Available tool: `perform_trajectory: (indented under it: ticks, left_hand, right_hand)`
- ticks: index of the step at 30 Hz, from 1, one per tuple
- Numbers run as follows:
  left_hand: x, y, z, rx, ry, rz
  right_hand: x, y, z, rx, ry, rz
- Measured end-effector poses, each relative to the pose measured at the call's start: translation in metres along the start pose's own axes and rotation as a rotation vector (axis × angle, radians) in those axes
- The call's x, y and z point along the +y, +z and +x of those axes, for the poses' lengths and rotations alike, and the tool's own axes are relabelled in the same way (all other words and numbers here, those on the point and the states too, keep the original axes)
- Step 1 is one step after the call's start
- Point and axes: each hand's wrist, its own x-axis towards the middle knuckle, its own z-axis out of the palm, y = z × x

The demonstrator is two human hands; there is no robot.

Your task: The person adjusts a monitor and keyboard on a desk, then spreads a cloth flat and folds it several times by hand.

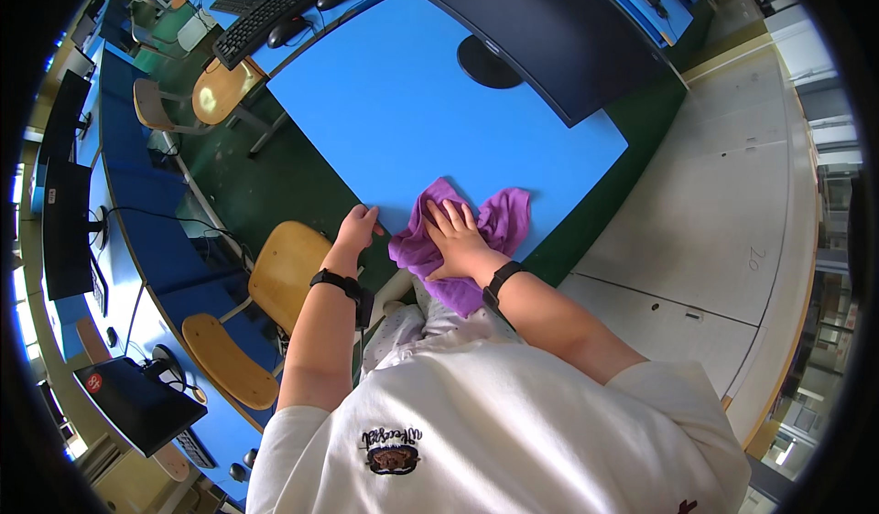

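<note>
My right hand (459, 245) lies palm down on a crumpled purple cloth (505, 215), its fingers spread over the fabric. The cloth rests on the near end of a blue desk (412, 95), and part of it hangs over the front edge towards my lap. At the desk's near left corner is my left hand (358, 228), fingers curled and no object visible in them. Whether it touches the desk edge is hard to tell. Both wrists wear black bands.
A black monitor (549, 26) stands on the desk's far right. Keyboards (281, 9) and mice (287, 32) lie on the adjoining desk. Wooden chairs (285, 274) stand to the left, before a row of desks with monitors (141, 404). White cabinets (700, 205) line the right side.
</note>
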Motion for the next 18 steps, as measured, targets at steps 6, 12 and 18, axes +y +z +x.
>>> perform_trajectory:
  ticks: [6, 12, 18]
  left_hand:
    - [-0.008, -0.006, 0.007, -0.064, -0.011, -0.114]
    - [-0.006, -0.005, 0.009, -0.083, -0.021, -0.089]
    - [-0.017, -0.01, 0.008, -0.096, 0.004, -0.145]
  right_hand:
    - [-0.002, -0.003, 0.0, -0.018, 0.005, 0.001]
    - [-0.001, -0.004, 0.0, -0.036, 0.011, -0.013]
    - [-0.002, -0.002, 0.001, -0.03, 0.008, -0.012]
